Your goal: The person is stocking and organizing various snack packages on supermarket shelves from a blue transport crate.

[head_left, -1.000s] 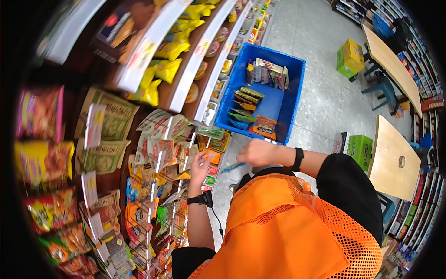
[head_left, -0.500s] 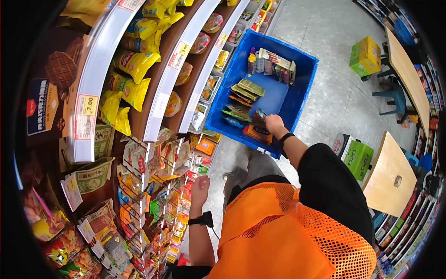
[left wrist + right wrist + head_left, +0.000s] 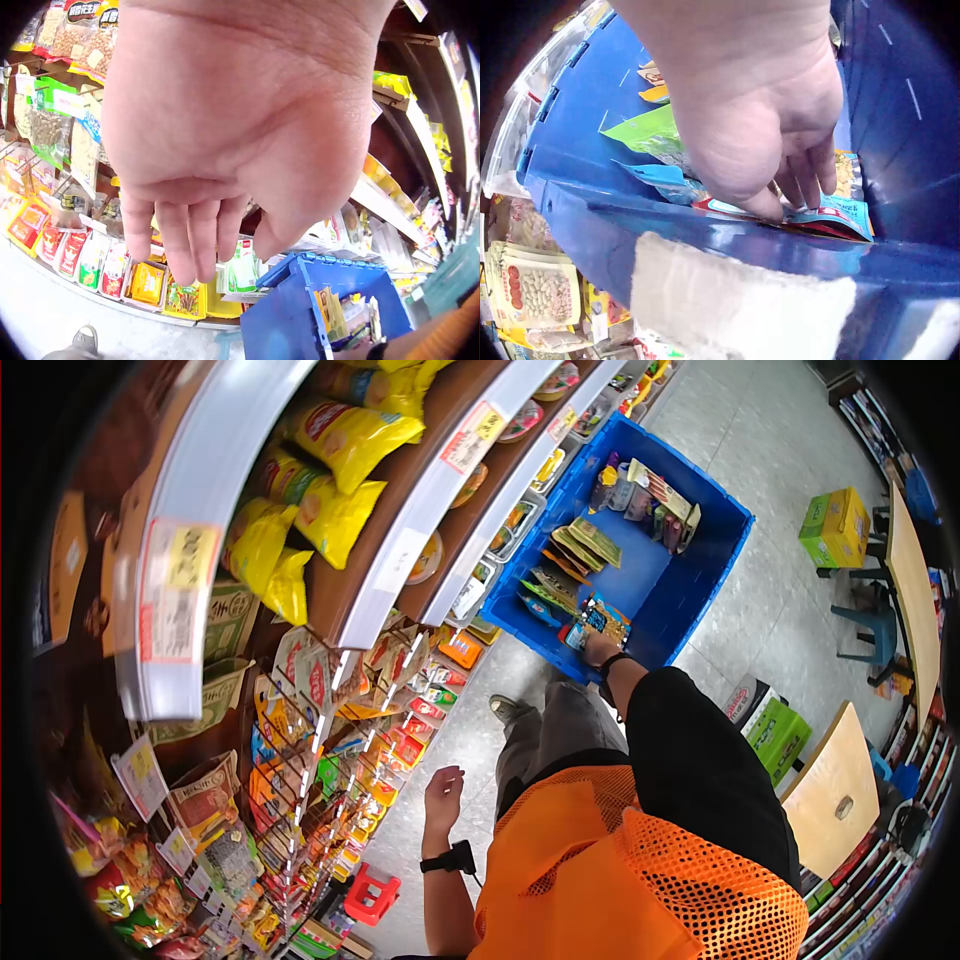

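My right hand (image 3: 601,649) reaches into the blue bin (image 3: 716,575) at its near wall. In the right wrist view, the thumb and fingers of the right hand (image 3: 780,142) pinch the edge of a light-blue and red packet (image 3: 844,214), just inside the wall. Green (image 3: 649,135) and blue (image 3: 660,178) packets stand beside that hand. My left hand (image 3: 443,798) hangs over the floor by the rack, holding nothing. The left wrist view shows the left hand (image 3: 240,127) palm-on, its fingers loosely extended.
Snack shelves (image 3: 400,575) and a hook rack (image 3: 310,760) run along the left. More packets (image 3: 590,545) stand in the bin. A red plastic stool or basket (image 3: 371,895) is on the floor. Tables (image 3: 832,790), a blue stool (image 3: 868,635) and cartons (image 3: 835,528) lie to the right.
My right hand went from beside the bin into it with the blue packet, then toward its near wall. My left hand drew back from the rack. The view shifted, moving the bin rightward.
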A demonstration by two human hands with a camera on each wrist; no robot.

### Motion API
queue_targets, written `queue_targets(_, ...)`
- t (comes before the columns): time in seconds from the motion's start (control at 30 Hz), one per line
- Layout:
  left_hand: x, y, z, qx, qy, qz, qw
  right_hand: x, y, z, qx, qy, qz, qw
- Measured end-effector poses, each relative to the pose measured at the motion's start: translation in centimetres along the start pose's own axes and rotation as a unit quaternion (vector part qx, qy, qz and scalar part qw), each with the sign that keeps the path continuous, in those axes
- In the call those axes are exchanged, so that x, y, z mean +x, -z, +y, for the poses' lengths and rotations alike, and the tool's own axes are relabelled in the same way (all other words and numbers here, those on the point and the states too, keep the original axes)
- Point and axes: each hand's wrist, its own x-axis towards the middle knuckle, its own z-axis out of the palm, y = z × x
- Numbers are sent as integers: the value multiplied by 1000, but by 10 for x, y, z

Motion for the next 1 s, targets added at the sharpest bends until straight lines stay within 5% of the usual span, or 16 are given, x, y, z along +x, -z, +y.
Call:
queue_targets(0.1, 8, 2, 5, 7, -24, 15, 1000, 12, -7, 10, -54, 12, -39, 998)
queue_targets(0.3, 31, 40, 7, -70, -94, 80, 990, -48, 43, -46, -102, 179, 85, 975)
queue_targets(0.37, 44, 63, 0, -89, -120, 115, 982, -55, 48, -67, -74, 328, 107, 936)
queue_targets(0.4, 50, 75, -1, -102, -141, 136, 975, -69, 57, -86, -79, 335, 114, 932)
queue_targets(0.47, 61, 95, 7, -138, -165, 180, 960, -125, 81, -141, 32, 456, 52, 888)
queue_targets(0.57, 84, 123, 23, -160, -249, 237, 925, -174, 89, -220, 61, 498, 36, 865)
queue_targets(0.63, 118, 138, 20, -76, -192, 274, 939, -174, 77, -265, 75, 522, 35, 849)
queue_targets(0.7, 135, 141, 45, -130, -341, 259, 894, -177, 70, -304, 90, 542, 32, 835)
queue_targets(0.77, 170, 144, 46, -171, -344, 192, 903, -183, 70, -338, 143, 520, -45, 841)
queue_targets(0.93, 155, 151, 84, 16, -239, 235, 942, -174, 74, -371, 104, 459, 60, 880)
queue_targets(1.0, 145, 150, 86, 92, -258, 292, 916, -176, 75, -374, 232, 431, 82, 868)
